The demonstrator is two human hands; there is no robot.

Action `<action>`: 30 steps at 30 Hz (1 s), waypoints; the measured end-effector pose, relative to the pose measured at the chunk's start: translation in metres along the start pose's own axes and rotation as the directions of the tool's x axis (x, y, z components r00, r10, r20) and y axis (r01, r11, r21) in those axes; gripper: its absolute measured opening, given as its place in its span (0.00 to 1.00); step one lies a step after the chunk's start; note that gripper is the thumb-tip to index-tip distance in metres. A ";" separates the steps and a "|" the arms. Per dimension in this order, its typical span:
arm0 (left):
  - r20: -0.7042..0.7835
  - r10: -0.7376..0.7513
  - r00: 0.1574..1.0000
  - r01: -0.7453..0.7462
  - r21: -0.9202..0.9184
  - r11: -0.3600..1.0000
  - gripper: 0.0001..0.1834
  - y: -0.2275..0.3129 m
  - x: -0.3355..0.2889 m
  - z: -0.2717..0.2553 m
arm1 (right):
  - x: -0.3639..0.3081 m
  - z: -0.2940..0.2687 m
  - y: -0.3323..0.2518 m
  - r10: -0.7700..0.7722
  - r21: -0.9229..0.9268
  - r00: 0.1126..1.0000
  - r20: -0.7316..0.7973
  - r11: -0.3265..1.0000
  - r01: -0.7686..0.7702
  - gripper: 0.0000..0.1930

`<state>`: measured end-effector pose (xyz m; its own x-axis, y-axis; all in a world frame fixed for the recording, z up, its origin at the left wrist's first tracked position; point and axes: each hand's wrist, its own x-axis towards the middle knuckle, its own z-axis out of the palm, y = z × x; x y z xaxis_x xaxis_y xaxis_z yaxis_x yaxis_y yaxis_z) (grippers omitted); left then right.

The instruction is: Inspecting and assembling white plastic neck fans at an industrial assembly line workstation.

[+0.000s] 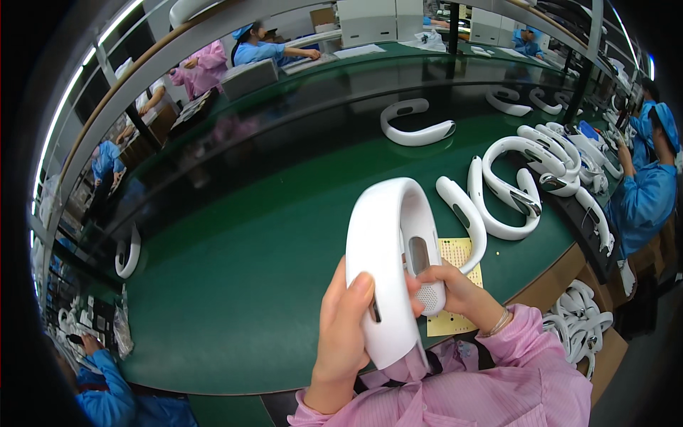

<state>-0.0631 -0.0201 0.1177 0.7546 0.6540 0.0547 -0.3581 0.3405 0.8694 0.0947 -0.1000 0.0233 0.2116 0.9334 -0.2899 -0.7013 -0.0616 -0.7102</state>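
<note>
Both hands hold a white C-shaped neckband device (378,249) above the near edge of the green table. My left hand (338,331) grips the outside of its left arm, with the thumb beside a small dark slot. On the other side, my right hand (459,290) closes on the end with a patch of small holes and a grey oval inset. Under that hand, a yellow printed sheet (452,326) lies on the table, partly covered. Another white neckband (466,220) rests just beyond, its lower end over the sheet.
Several white neckbands (512,188) are heaped at the right, partly on a black tray (580,228). Single neckbands lie farther off (416,135) and at far left (128,252). A cardboard box (605,363) of white parts stands at lower right. Co-workers (644,192) sit around the green table (235,306).
</note>
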 end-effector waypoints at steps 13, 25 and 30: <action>-0.382 0.210 0.900 -0.188 0.096 0.977 0.21 -0.059 0.023 -0.082 | -0.059 0.031 -0.040 -0.234 -0.576 0.940 0.246 0.745 0.336 0.30; -0.064 -0.023 0.998 0.002 -0.303 0.953 0.23 -0.101 0.040 -0.096 | -0.058 0.067 -0.043 -0.210 -0.526 0.875 0.435 0.730 0.437 0.30; -0.153 -0.137 0.979 0.090 -0.280 0.956 0.23 -0.087 0.035 -0.078 | -0.055 0.071 -0.046 -0.409 -0.771 0.768 0.493 0.202 0.603 0.28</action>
<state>-0.0489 0.0257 0.0057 0.7037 0.6964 -0.1405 -0.4281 0.5735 0.6985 0.0673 -0.1235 0.1176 0.1134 0.9162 0.3844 0.5109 0.2781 -0.8134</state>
